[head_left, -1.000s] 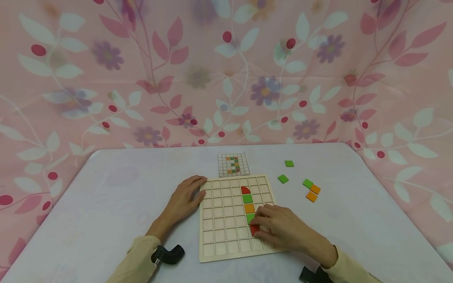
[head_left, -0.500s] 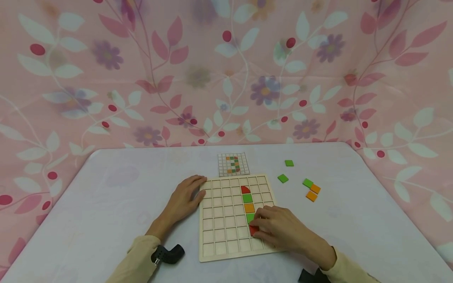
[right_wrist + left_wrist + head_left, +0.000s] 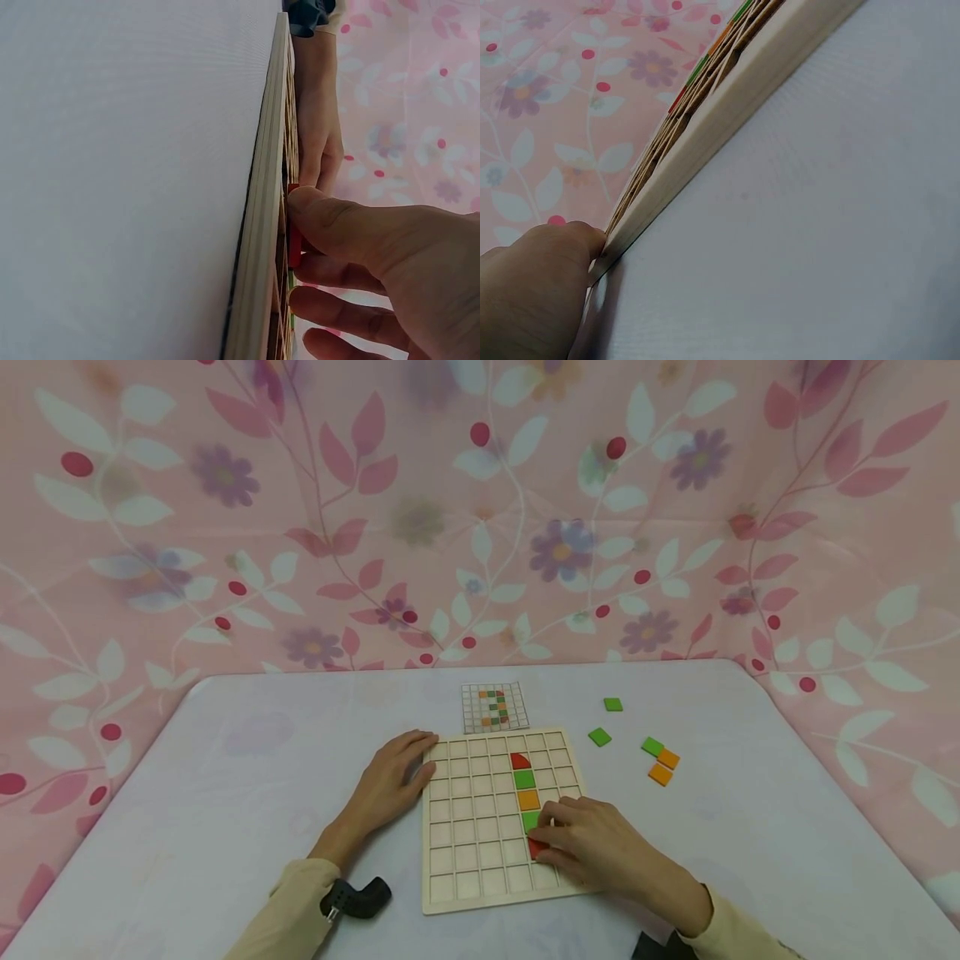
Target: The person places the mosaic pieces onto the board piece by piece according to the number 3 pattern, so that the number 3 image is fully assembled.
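My right hand [image 3: 600,843] pinches a red tile [image 3: 536,849] between thumb and fingertips at a cell of the wooden grid board [image 3: 467,835]. In the right wrist view, the red tile [image 3: 295,244] stands slightly proud of the grid beneath the thumb. Farther up that column lie a green tile [image 3: 530,821], an orange tile [image 3: 528,799], another green tile [image 3: 523,778] and a red tile with a rounded corner [image 3: 520,761]. My left hand [image 3: 386,781] rests against the board's upper left edge, fingers extended; its thumb tip touches the side.
Behind the board lies a printed grid card [image 3: 495,708] with a coloured pattern. To the right are loose green tiles [image 3: 600,737] and orange tiles [image 3: 661,774] on the white tabletop [image 3: 750,827]. A floral cloth [image 3: 480,527] hangs behind.
The red tile and my right fingertips have shifted very slightly left over the cell. My left hand has kept its place on the board's edge.
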{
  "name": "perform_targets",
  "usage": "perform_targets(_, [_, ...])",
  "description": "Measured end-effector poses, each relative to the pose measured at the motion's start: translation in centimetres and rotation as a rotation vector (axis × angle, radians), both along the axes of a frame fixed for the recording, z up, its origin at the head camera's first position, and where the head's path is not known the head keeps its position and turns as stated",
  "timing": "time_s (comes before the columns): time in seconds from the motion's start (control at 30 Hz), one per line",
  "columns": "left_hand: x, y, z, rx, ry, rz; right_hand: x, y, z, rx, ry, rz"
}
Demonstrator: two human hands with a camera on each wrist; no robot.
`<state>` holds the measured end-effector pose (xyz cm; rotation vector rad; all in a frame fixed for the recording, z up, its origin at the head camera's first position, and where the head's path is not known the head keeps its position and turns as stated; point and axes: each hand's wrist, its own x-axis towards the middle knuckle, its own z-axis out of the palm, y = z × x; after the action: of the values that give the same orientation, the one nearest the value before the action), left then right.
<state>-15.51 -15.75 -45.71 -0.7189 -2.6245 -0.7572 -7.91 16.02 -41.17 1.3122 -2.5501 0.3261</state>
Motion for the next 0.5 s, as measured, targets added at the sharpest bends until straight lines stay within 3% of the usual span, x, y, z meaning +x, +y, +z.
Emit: perform_targets(0.5, [0.00, -0.09, 0.02, 0.005, -0.002, -0.009, -0.04, -0.04, -0.03, 0.004, 0.030, 0.016])
